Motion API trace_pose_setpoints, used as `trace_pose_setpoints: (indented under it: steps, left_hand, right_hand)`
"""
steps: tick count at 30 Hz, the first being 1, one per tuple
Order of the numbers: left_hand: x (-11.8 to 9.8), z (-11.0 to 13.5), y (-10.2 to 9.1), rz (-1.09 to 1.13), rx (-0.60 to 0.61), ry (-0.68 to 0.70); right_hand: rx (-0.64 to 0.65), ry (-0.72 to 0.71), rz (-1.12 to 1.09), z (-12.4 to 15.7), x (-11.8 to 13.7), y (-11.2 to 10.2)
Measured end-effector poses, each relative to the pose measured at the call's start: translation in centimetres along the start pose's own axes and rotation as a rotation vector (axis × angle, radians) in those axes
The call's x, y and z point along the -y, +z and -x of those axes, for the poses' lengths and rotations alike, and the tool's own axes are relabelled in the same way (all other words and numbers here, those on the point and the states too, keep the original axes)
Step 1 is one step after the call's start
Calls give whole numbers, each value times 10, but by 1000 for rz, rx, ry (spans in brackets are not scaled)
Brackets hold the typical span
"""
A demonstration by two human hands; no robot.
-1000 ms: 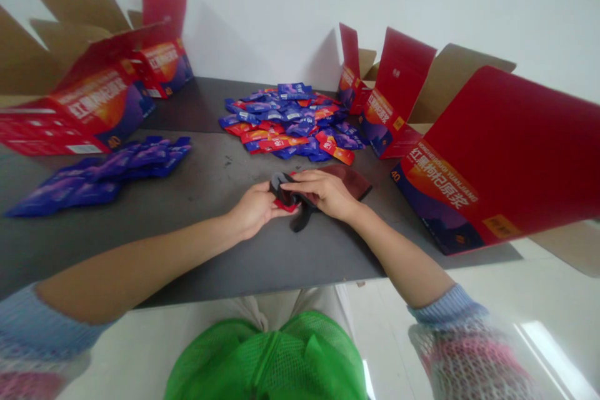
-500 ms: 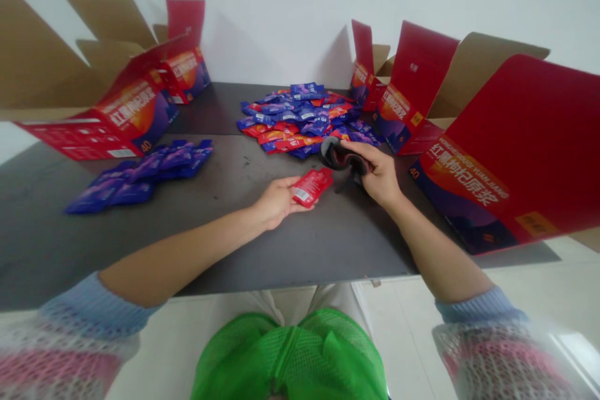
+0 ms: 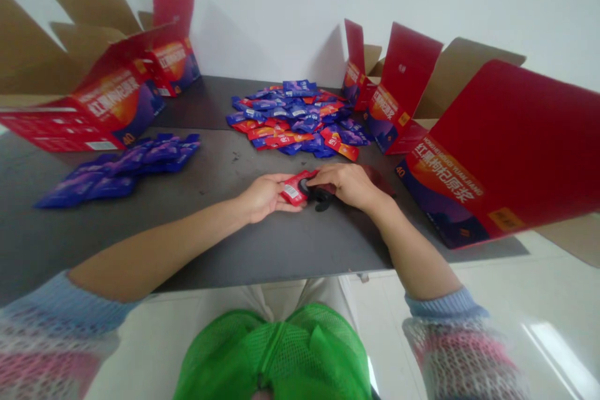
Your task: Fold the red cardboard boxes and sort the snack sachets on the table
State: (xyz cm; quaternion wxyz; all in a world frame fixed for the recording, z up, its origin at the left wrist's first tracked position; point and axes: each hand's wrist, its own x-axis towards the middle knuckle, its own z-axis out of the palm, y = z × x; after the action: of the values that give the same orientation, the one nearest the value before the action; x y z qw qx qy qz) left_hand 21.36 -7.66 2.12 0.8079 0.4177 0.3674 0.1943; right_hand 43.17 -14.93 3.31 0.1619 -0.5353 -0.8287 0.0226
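Observation:
My left hand (image 3: 265, 197) is closed on one end of a red pouch (image 3: 295, 189) with a white barcode label, held just above the grey table. My right hand (image 3: 347, 184) has its fingers closed around a dark, curled cloth-like thing (image 3: 322, 194), whose exact kind I cannot make out. A grey, rounded part of it lies against the pouch's right side and covers some of it. Beyond both hands is a heap of blue and red pouches (image 3: 295, 114). Left of my left hand lies a smaller group of blue pouches (image 3: 135, 165).
Open red-and-blue cartons stand on both sides: a large one (image 3: 469, 181) close on the right, a middle one (image 3: 387, 109) behind it, and others at the left (image 3: 117, 100) and far left corner (image 3: 173, 62). The table's front edge (image 3: 281, 282) runs before my body.
My right hand has moved left and down, bringing the dark cloth-like thing against the red pouch. My left hand still grips the pouch. The view has shifted slightly.

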Motion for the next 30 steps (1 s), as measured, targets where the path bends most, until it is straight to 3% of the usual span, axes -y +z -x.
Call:
trace_pose_setpoints:
  steps: [4,9,11,14,17,21,26,28,30]
  left_hand:
    - [3,2,5,26,-35,25]
    - [14,1,10,-101,-93,130]
    - [19,0,10,-123,-91,170]
    - [23,-2,9,-155,-83,207]
    - [21,-3,8,-173,-77,251]
    - [13,-4,8,-130,-100,142]
    - [7,1,11,-67,-106,71]
    - [8,2,13,-71,-124,76]
    - [9,2,14,-81,-152,84]
  right_hand:
    - [-14,184,198,10,-28,-13]
    - [-500,49,-29,13,-19,-24]
    - [-578,-54,-156,11,-5,-25]
    - [-500,-186,-257,5,15,-11]
    - [-267,-232,-213,-4,28,12]
    - [-83,-58,0,-12,28,24]
    - [-48,279,234,-8,-5,14]
    - [-93,361,261,-2,-20,11]
    - [-217,372,215,3,-30,9]
